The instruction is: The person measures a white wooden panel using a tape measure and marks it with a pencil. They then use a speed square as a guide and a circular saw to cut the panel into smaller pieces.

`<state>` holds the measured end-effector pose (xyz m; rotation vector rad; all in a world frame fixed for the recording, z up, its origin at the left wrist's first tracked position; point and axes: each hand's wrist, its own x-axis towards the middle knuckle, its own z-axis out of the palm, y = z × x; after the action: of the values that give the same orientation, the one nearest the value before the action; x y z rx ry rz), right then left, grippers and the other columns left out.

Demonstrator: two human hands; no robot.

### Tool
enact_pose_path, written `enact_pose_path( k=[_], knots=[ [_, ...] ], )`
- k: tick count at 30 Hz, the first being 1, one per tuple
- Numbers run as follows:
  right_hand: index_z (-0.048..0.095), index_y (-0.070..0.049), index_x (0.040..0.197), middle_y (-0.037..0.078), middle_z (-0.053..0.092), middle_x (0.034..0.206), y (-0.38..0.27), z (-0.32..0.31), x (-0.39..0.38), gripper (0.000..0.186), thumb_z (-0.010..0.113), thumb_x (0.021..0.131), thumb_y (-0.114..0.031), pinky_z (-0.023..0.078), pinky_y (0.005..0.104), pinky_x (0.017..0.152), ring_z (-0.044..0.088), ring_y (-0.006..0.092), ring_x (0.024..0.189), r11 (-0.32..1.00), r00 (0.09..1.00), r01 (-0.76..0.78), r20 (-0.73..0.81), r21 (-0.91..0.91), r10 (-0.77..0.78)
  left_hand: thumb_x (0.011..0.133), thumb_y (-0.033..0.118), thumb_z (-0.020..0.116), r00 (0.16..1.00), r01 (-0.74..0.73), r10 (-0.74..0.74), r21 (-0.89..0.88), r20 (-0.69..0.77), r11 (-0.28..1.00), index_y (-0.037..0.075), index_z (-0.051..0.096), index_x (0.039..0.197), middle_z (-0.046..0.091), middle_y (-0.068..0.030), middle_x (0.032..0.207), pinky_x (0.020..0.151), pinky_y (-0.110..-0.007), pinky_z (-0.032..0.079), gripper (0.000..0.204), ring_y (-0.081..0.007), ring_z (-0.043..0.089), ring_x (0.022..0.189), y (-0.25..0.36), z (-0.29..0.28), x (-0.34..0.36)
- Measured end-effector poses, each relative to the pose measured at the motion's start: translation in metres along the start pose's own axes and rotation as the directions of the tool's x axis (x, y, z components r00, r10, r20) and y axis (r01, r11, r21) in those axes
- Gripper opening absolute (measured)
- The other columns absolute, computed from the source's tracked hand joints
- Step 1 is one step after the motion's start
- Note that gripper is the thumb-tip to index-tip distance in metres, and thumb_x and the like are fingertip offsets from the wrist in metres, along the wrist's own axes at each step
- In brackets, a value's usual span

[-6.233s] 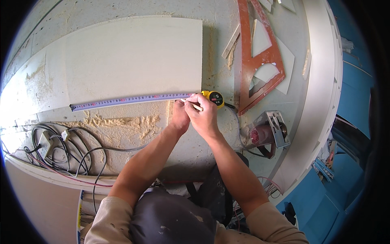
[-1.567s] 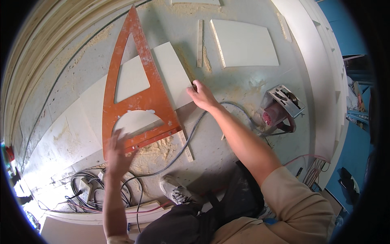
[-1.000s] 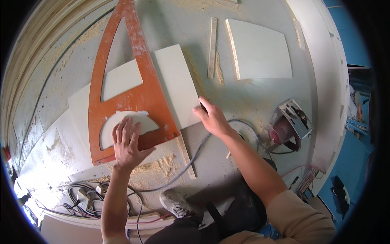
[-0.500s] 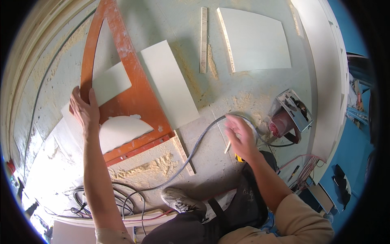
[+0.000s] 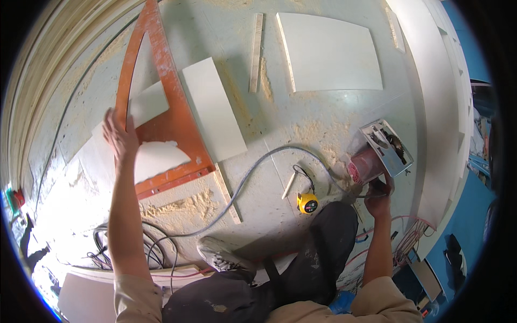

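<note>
At the left, my left hand (image 5: 121, 139) straddles the narrow side of a large orange triangular set square (image 5: 186, 126), thumb on one side and fingers on the other. The square lies across a white board (image 5: 215, 113), its red fence along the near end. Through its openings white board also shows. At the right, my right hand (image 5: 379, 203) is closed around the dark rear handle of a circular saw (image 5: 371, 161), which lies tipped with its metal base plate and blade facing up. My right fingers are partly hidden by the handle.
A yellow tape measure (image 5: 307, 203) and a pencil-like stick (image 5: 288, 185) lie before my knee. The saw's grey cable (image 5: 258, 164) loops across the floor to coils at left. A curved white panel (image 5: 331, 52), a thin strip (image 5: 256, 51) and sawdust (image 5: 183, 207) lie about.
My right hand has moved right and down from above the tape measure to the saw's handle, closing on it. My left hand stays at the set square. The view has shifted slightly.
</note>
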<state>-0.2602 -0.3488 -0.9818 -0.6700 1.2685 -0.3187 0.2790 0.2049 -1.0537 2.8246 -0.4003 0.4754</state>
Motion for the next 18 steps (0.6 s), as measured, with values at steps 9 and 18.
enact_pose_path(
  k=[9, 18],
  knots=[
    [0.053, 0.007, 0.118, 0.018, 0.059, 0.103, -0.018, -0.018, 0.046, 0.032, 0.049, 0.098, -0.016, 0.056, 0.0355, 0.080, 0.061, 0.0231, 0.085, 0.805, 0.938, -0.211, 0.347, 0.555, 0.007, 0.072, 0.042, 0.082, 0.899, -0.203, 0.225, -0.098, 0.376, 0.974, 0.004, 0.043, 0.139, 0.028, -0.0271, 0.153, 0.115, -0.057, 0.022, 0.086, -0.0434, 0.024, 0.144, 0.050, -0.068, -0.155],
    [0.059, -0.004, 0.108, -0.003, 0.044, 0.070, -0.061, 0.187, -0.036, 0.023, 0.057, 0.093, -0.021, 0.039, 0.0241, 0.058, 0.041, 0.0088, 0.060, 0.974, 0.883, 0.154, 0.418, 0.167, -0.212, 0.073, 0.043, 0.082, 0.922, -0.181, 0.217, -0.140, 0.320, 0.973, 0.003, 0.052, 0.121, 0.034, -0.0261, 0.150, 0.116, -0.055, 0.023, 0.069, -0.0411, 0.027, 0.144, 0.036, -0.061, -0.155]
  ],
)
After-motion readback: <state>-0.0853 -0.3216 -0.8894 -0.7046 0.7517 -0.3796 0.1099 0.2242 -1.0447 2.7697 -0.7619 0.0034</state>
